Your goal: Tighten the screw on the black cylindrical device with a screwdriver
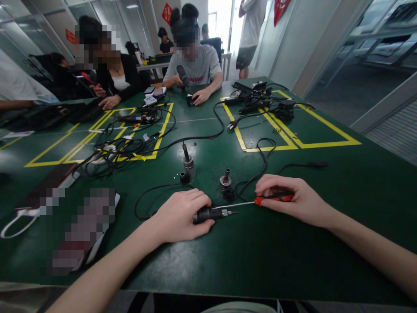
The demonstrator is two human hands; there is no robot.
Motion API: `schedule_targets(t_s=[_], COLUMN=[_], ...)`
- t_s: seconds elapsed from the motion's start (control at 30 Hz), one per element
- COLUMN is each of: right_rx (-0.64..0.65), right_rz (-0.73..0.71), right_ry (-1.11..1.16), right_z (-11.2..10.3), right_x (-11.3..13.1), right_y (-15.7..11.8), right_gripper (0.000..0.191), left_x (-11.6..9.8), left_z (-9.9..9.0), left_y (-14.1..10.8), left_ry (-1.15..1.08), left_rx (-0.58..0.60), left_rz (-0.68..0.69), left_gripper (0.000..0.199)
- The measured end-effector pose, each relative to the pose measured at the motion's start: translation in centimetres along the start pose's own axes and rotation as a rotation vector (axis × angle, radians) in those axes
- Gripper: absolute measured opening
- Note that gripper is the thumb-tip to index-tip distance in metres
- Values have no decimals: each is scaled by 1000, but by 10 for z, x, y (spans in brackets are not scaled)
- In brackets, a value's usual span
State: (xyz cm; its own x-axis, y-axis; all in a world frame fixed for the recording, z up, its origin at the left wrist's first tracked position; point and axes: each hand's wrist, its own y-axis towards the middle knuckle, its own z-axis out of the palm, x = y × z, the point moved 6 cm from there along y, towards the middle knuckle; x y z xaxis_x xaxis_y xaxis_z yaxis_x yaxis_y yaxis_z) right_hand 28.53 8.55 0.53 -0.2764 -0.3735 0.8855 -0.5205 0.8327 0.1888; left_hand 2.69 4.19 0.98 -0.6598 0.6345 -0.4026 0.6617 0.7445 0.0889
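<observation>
My left hand (185, 213) is wrapped round a black cylindrical tool (206, 214) lying low over the table. A metal collar and a thin pointed tip stick out of the tool to the right. In my right hand (295, 198) is a screwdriver (259, 201) with a red and black handle. Its long shaft points left to the black tool's body; whether they touch, I cannot tell. Just beyond stand a metal part with an upright stem (225, 179) and a black ring (228, 194). Farther back are a taller metal part (188, 163) and a small black socket-like piece (184, 177).
Tangled black cables (107, 150) lie at the left, near a phone-like slab (86, 230). More cables and black devices (252, 98) sit at the back right. Yellow tape (329, 144) marks the green table (260, 265). Across it, a person (198, 65) holds a power drill (183, 76).
</observation>
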Motion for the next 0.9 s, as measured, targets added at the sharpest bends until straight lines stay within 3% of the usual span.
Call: schedule_targets(t_s=[0.17,0.3,0.53,0.7,0.9], right_rx=[29,68,134,144,118], right_rz=[-26,34,71,-4,12], right_ry=[-66,-101,-100,-149,-219], right_z=[5,7,7,9,9], right_x=[-3,-6,-6,-1,-2], right_y=[-1,-1,-2,-3,-2], right_gripper=[41,47,36,28,44], left_x=[0,0,0,-1,-1], left_z=[-1,0,-1,-1,-1], left_y=[0,0,-1,0,0], left_ry=[-6,-5,-2,2,-4], left_rx=[-10,-20,-16,-14,-23], left_rz=[5,14,19,22,28], left_gripper=[14,14,14,14,14])
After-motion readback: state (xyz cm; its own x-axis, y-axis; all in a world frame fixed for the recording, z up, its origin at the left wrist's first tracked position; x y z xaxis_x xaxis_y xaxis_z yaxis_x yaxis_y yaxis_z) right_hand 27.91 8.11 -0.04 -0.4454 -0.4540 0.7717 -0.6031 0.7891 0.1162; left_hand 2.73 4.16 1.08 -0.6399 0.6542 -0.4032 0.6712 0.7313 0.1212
